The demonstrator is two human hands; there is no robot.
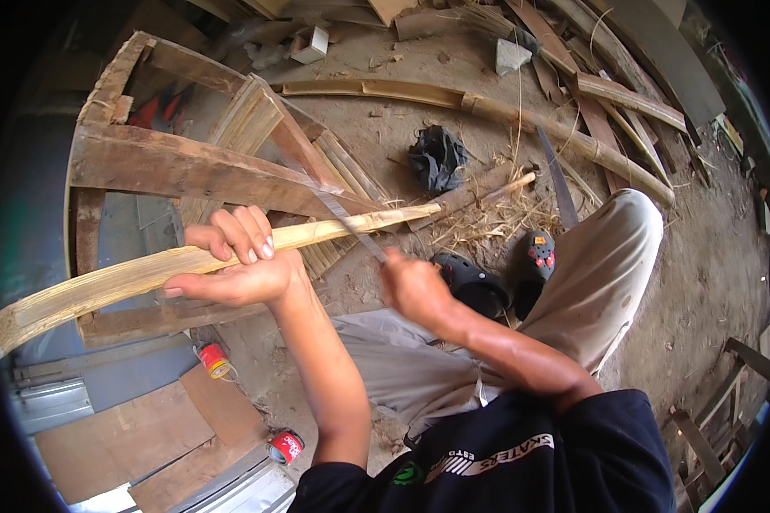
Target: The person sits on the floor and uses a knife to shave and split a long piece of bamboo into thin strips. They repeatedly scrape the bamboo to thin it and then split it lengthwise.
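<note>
A long split bamboo strip (128, 275) slants across from the lower left toward the middle, its narrow end pointing away to the right. My left hand (261, 278) grips it, fingers curled over the top and the thumb stretched along beneath. In my right hand (419, 295), closed in a fist, is a knife (347, 222) with a long, thin blade. The blade crosses the bamboo near its narrow end; blur hides whether its edge is cutting in. My fist covers the knife's handle.
A wooden frame (180, 167) stands behind the strip. Pale shavings (496, 218) and a black plastic bag (436, 159) lie on the dirt floor. Beyond are a bamboo pole (565, 137) and scrap boards (624, 98). A grey tapered blade (558, 184) is beside my knee; two red cans (285, 445) sit lower left.
</note>
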